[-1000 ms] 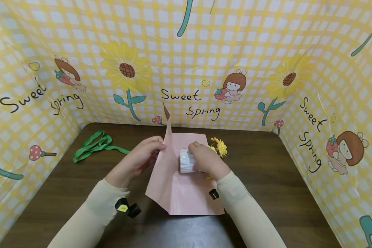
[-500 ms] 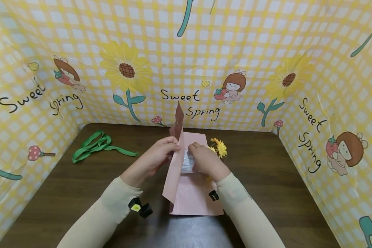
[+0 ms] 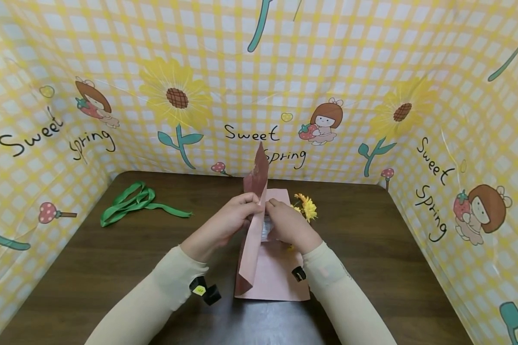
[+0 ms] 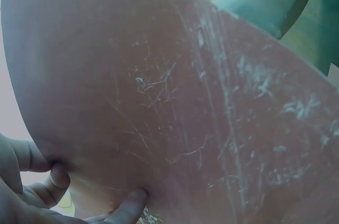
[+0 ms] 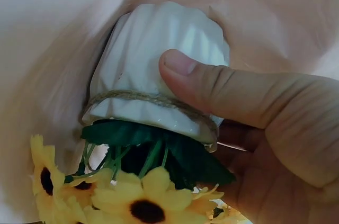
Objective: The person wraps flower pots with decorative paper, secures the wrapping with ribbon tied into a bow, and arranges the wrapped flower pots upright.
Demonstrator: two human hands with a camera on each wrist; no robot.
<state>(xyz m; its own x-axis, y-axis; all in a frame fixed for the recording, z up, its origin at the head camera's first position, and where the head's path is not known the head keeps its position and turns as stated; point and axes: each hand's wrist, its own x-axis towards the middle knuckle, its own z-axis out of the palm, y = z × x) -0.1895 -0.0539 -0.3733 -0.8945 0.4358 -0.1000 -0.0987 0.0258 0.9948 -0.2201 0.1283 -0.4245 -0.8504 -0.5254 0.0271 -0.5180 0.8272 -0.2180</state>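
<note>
A sheet of pink paper [image 3: 276, 275] lies partly flat on the table, its left side folded up and standing above the rest. My left hand [image 3: 224, 218] pinches that raised side; in the left wrist view, the paper [image 4: 148, 75] fills most of the picture, thumb and fingers gripping its edge. On the sheet lies a white ribbed flowerpot [image 5: 153, 49] on its side, with twine [image 5: 137, 96] round its rim. My right hand [image 3: 291, 223] holds the pot, thumb over its side. Yellow artificial-looking flowers [image 3: 307, 207] stick out to the right. The raised paper hides part of the pot.
A loosely looped green ribbon [image 3: 131, 206] lies at the left back of the dark wooden table [image 3: 354, 268]. Yellow checked cloth [image 3: 250, 86] with printed flowers and figures stands around the table's back and sides.
My left hand has moved right, carrying the raised side of the pink paper up and over toward the pot. The right hand has stayed nearly still on the pot.
</note>
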